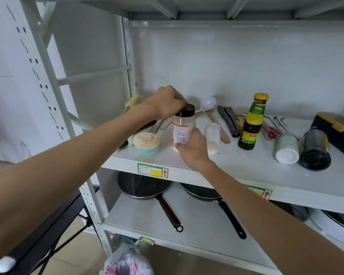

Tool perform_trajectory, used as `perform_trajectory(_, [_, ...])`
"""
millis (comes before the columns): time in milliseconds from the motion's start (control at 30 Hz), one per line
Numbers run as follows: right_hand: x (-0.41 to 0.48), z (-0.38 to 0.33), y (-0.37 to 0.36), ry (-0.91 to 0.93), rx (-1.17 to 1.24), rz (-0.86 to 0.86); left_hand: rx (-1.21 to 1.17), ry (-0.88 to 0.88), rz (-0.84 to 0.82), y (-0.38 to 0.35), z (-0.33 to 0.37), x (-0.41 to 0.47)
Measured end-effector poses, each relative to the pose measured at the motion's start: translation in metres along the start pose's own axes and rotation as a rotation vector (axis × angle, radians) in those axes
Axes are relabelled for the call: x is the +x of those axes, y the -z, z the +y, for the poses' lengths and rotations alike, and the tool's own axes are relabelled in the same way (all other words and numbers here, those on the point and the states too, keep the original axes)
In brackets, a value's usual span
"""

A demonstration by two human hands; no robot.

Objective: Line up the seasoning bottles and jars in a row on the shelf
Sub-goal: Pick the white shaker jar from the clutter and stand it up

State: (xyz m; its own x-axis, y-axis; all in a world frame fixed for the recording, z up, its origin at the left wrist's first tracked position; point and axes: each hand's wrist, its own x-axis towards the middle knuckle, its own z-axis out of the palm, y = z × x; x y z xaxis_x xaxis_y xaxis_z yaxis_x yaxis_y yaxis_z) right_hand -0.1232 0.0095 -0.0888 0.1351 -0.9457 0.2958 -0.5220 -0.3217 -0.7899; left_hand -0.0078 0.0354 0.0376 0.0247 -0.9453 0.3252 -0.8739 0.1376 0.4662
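A clear seasoning jar [182, 128] with a black lid and a barcode label stands upright on the white shelf [246, 167]. My left hand [167, 102] grips its lid from above. My right hand [193, 149] holds its lower body. Just right of it a small clear jar [213, 138] lies on its side. A dark sauce bottle [251, 124] with a yellow cap stands upright further right. A white jar [287, 148] and a black jar [315, 150] lie on their sides near the right end.
A round sponge [146, 142] and brushes sit at the shelf's left. A white ladle [207, 104], wooden and black utensils lie at the back. A black-and-yellow box [336, 130] is at far right. Two frying pans [145, 187] rest on the lower shelf.
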Motion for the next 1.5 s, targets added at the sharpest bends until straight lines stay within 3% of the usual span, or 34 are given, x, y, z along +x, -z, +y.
perform_trajectory(100, [0.0,-0.01,-0.008,-0.058,0.003,0.051,0.024,-0.001,-0.08,0.0,-0.004,0.002])
perform_trajectory(267, [0.01,-0.018,-0.012,-0.107,-0.039,0.137,0.183,-0.038,-0.08,-0.004,-0.01,0.004])
perform_trajectory(400, [0.02,-0.021,-0.001,-0.097,-0.08,0.01,0.28,-0.024,-0.106,-0.002,-0.014,0.004])
perform_trajectory(600, [0.026,-0.023,0.016,-0.047,0.084,-0.14,0.308,-0.109,-0.065,0.0,-0.018,-0.001])
perform_trajectory(800, [0.041,-0.021,0.036,-0.004,-0.009,-0.383,0.27,-0.135,0.009,-0.003,-0.02,-0.007])
perform_trajectory(900, [0.041,-0.024,0.037,0.008,0.052,-0.394,0.253,-0.141,0.044,-0.006,-0.016,-0.01])
perform_trajectory(1100, [0.036,-0.021,0.03,0.004,0.16,-0.237,0.306,-0.161,0.025,-0.007,-0.012,-0.008])
perform_trajectory(1500, [0.05,-0.001,0.048,0.099,0.122,-0.423,0.253,-0.208,0.063,-0.019,-0.002,-0.02])
